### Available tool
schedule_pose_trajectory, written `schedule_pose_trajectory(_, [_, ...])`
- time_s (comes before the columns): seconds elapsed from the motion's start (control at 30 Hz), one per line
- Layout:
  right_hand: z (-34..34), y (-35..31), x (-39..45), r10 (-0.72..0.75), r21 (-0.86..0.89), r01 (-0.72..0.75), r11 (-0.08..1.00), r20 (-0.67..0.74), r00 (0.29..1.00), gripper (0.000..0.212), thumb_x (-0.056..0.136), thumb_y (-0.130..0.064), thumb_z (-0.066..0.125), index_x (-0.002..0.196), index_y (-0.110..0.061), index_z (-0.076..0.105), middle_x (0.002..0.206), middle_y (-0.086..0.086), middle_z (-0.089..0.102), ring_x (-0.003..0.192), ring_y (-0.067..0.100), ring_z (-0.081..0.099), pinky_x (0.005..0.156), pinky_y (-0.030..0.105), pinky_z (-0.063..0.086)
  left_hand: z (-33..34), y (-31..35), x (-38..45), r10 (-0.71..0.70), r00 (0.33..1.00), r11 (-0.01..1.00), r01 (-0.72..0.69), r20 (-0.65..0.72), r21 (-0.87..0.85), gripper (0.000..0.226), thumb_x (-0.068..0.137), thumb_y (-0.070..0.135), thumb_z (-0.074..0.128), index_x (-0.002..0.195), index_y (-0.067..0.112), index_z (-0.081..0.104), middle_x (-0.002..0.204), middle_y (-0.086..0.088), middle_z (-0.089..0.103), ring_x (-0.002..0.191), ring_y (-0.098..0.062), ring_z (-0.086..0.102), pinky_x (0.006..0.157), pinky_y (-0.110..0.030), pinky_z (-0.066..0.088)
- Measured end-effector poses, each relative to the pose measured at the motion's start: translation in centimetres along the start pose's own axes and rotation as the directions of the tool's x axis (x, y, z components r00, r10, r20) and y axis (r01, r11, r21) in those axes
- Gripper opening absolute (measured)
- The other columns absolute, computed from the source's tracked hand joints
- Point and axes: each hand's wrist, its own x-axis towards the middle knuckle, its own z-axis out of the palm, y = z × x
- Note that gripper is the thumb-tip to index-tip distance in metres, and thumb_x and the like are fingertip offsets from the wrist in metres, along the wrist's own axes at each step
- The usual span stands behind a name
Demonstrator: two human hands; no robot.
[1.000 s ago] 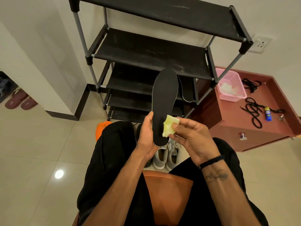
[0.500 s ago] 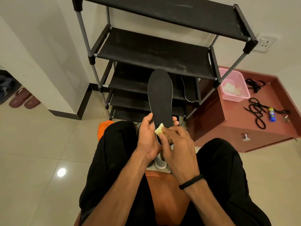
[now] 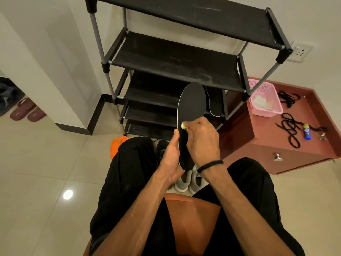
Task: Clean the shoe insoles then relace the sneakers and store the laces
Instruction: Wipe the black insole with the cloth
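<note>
I hold a black insole (image 3: 192, 104) upright in front of my knees. My left hand (image 3: 170, 156) grips its lower edge from the left. My right hand (image 3: 202, 143) pinches a small yellow cloth (image 3: 183, 125) and presses it against the insole's middle, hiding most of the cloth. A second insole (image 3: 215, 106) leans on a lower shelf of the black shoe rack (image 3: 177, 60). Grey-white sneakers (image 3: 190, 179) stand on the floor between my legs. Black laces (image 3: 289, 126) lie on the red cabinet (image 3: 262, 126) at the right.
A pink basket (image 3: 265, 100) holding pale cloths, a blue tube (image 3: 306, 132) and more laces (image 3: 287, 98) sit on the cabinet top. A dark shoe (image 3: 162, 145) and something orange (image 3: 118, 145) lie by my left knee. Maroon slippers (image 3: 27, 111) rest at far left.
My right hand turned over onto the insole and slid the cloth up its surface; the cloth is now mostly hidden under my fingers. The left hand keeps its grip.
</note>
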Motion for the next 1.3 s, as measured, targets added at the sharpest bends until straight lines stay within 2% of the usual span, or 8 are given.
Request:
schedule_pose_trajectory(0.13, [-0.1,-1.1,-3.8,0.01,0.202,-0.028,0.979,0.089,0.996,0.021,0.091,-0.002,0.067,0.099,-0.017,0.08,0.096,-0.003,0.067,0.085,0.01,0.065,0.08,0.014,0.05,-0.5,0.9,-0.4,0.036,0.998,0.997,-0.039,-0.046,-0.06,0.064,0.109,0.055,0.032,0.143,0.007,0.06,0.137,-0.015,0.066,0.125,-0.028,0.065,0.112,-0.039,0.049])
schedule_pose_trajectory(0.27, [-0.2,-1.0,-8.6,-0.012,0.274,-0.01,0.962,0.079,0.997,0.02,0.09,0.0,0.069,0.1,-0.014,0.08,0.099,-0.002,0.068,0.092,0.014,0.064,0.09,0.015,0.047,-0.5,1.5,-0.2,-0.004,0.999,0.997,0.002,-0.032,-0.076,0.074,0.105,0.063,0.038,0.142,0.002,0.058,0.109,-0.019,0.063,0.093,-0.027,0.064,0.085,-0.04,0.056])
schedule_pose_trajectory(0.33, [-0.2,-0.8,-9.1,-0.004,0.269,-0.01,0.963,0.048,0.999,0.018,0.09,-0.001,0.068,0.099,-0.012,0.079,0.099,0.0,0.067,0.092,0.017,0.064,0.089,0.012,0.047,-0.6,0.9,-0.2,-0.053,0.998,0.993,0.048,-0.041,-0.109,0.073,0.105,0.064,0.039,0.139,0.003,0.061,0.11,-0.018,0.064,0.095,-0.027,0.064,0.089,-0.039,0.055])
schedule_pose_trajectory(0.53, [0.4,-0.3,-2.5,0.046,0.117,-0.038,0.992,-0.068,0.997,0.018,0.088,-0.001,0.067,0.095,-0.013,0.079,0.094,0.002,0.064,0.085,0.023,0.063,0.074,0.04,0.057,0.6,-0.7,-0.9,-0.057,0.997,0.992,0.051,-0.054,-0.111,0.059,0.11,0.05,0.035,0.141,0.009,0.062,0.143,-0.019,0.062,0.137,-0.031,0.057,0.121,-0.043,0.038])
schedule_pose_trajectory(0.77, [1.1,-2.1,-1.4,0.048,0.132,-0.054,0.99,0.046,0.998,0.023,0.088,0.001,0.065,0.095,-0.015,0.08,0.098,0.002,0.068,0.091,0.02,0.063,0.082,0.037,0.055,-0.1,0.5,-0.7,-0.025,0.996,0.988,0.013,-0.081,-0.154,0.058,0.11,0.05,0.034,0.136,0.007,0.064,0.141,-0.018,0.064,0.133,-0.03,0.06,0.117,-0.04,0.043])
schedule_pose_trajectory(0.97, [-0.9,-1.2,-9.1,-0.003,0.252,-0.022,0.968,0.099,0.995,0.02,0.089,0.001,0.069,0.096,-0.015,0.079,0.097,-0.003,0.067,0.091,0.014,0.064,0.086,0.025,0.053,-0.6,1.5,-0.4,-0.03,0.998,0.992,0.023,-0.048,-0.124,0.073,0.105,0.062,0.039,0.139,0.0,0.061,0.11,-0.02,0.064,0.096,-0.029,0.064,0.097,-0.042,0.052])
schedule_pose_trajectory(1.13, [-1.1,1.2,-9.0,-0.021,0.087,0.024,0.996,-0.033,0.999,0.016,0.087,-0.002,0.069,0.098,-0.01,0.078,0.098,0.003,0.067,0.092,0.021,0.064,0.081,0.02,0.049,-0.2,0.3,0.1,-0.035,0.999,0.992,0.035,0.003,-0.119,0.078,0.106,0.063,0.03,0.141,0.0,0.058,0.11,-0.019,0.064,0.099,-0.028,0.063,0.115,-0.044,0.041])
schedule_pose_trajectory(1.3, [0.4,2.7,-4.4,-0.012,-0.012,0.011,1.0,-0.091,0.996,0.015,0.087,0.001,0.072,0.099,-0.005,0.077,0.096,0.007,0.065,0.091,0.025,0.061,0.072,0.038,0.057,-0.4,0.1,-0.1,0.018,1.0,1.0,-0.018,-0.001,0.001,0.073,0.106,0.062,0.028,0.144,0.007,0.058,0.136,-0.018,0.066,0.126,-0.028,0.065,0.111,-0.042,0.049])
